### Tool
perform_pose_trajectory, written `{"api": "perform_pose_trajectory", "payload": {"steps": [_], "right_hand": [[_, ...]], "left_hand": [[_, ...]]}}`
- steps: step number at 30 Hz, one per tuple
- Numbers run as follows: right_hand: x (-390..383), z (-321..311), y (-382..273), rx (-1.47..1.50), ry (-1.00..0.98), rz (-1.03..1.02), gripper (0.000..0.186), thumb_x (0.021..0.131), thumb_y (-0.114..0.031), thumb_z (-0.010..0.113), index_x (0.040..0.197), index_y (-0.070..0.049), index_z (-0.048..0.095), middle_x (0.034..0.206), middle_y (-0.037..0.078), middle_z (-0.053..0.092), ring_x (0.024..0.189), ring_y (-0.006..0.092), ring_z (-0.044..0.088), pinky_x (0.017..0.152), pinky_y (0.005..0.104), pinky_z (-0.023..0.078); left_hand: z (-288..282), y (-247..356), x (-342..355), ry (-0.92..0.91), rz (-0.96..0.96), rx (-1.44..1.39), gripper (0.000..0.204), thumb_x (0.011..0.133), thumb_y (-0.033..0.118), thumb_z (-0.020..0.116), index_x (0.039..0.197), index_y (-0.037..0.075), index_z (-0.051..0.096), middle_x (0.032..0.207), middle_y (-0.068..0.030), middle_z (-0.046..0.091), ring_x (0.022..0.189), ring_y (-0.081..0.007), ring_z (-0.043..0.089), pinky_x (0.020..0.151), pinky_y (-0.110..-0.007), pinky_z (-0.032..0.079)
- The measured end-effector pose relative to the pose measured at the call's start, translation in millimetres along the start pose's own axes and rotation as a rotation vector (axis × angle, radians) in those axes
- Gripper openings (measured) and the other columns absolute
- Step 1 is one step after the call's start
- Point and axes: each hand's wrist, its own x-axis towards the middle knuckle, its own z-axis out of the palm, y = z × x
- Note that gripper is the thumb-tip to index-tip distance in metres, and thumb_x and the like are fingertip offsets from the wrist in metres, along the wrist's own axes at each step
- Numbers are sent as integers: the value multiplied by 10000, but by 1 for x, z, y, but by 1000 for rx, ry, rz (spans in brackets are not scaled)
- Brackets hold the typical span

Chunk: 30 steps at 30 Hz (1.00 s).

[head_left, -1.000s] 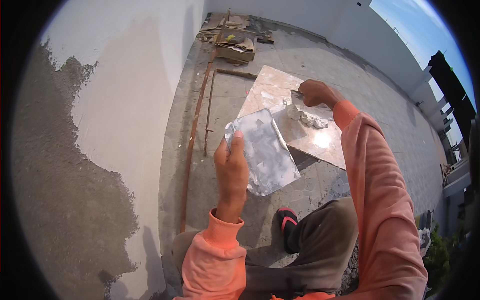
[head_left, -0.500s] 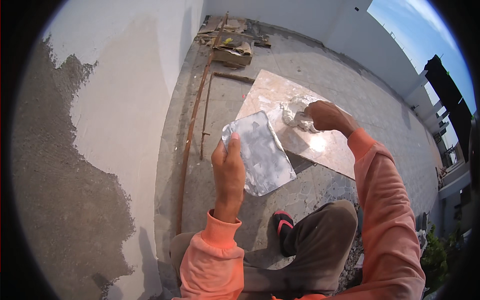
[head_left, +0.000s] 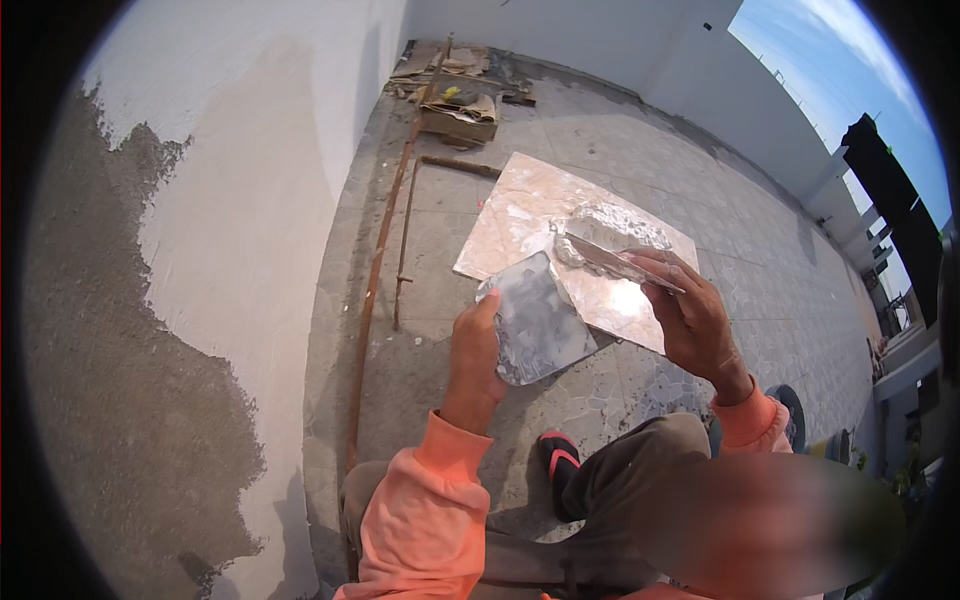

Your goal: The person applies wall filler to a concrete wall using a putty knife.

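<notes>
The left hand (head_left: pixel 478 355) is closed around a plaster-smeared hawk board (head_left: pixel 537 320), held tilted. The right hand (head_left: pixel 695 320) grips a trowel (head_left: pixel 610 258) over white plaster (head_left: pixel 612 225) heaped on a marble-patterned tile (head_left: pixel 520 215). The tile lies on the paved floor (head_left: pixel 760 260), a half-plastered wall (head_left: pixel 230 220) to the left.

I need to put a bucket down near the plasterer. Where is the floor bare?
Bare paving lies between the rusty rods and the marble slab, and right of the slab toward the parapet. Crowded: debris pile by the wall, putty heap on the slab.
</notes>
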Motion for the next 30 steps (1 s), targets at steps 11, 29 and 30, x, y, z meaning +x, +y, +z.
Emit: {"api": "perform_pose_trajectory", "payload": {"steps": [11,29,30], "right_hand": [[-39,27,3,-200,-123,-244,629,752,83,651,1356,-65,560,1410,145,571,1312,320,545,1086,480,448],[-30,-5,12,645,392,758,288,1042,-255,542,1083,11,644,846,15,642,704,63,610,608,244,519],[-20,-7,9,713,390,854,318,1039,-287,552,1077,13,646,857,18,645,696,54,614,582,236,517]], "left_hand": [[10,3,-12,-202,12,-89,421,1032,257,482,1231,-105,561,1140,-191,667,961,-254,696,815,-369,575],[4,27,-19,-223,-27,42,401,1013,252,511,1217,-87,579,1049,-157,698,881,-232,717,777,-354,601],[5,21,-16,-233,-33,44,401,1013,252,511,1217,-87,579,1049,-157,698,881,-232,717,777,-354,601]]}}
